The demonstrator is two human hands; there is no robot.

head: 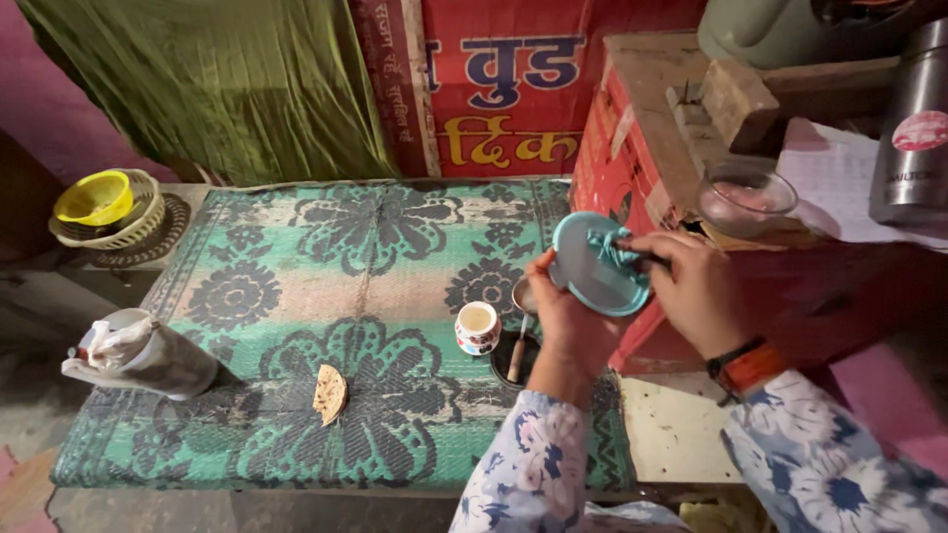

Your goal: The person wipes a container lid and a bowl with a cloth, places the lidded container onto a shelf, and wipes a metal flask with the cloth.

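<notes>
While closed, fingers (568,286) around blue lid (592,271)

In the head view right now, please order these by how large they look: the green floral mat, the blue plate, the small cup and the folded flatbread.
1. Green floral mat, by far the largest.
2. Blue plate, though it is raised toward the camera, held by the left hand.
3. Small cup and folded flatbread look alike; no ranking between them.
</notes>
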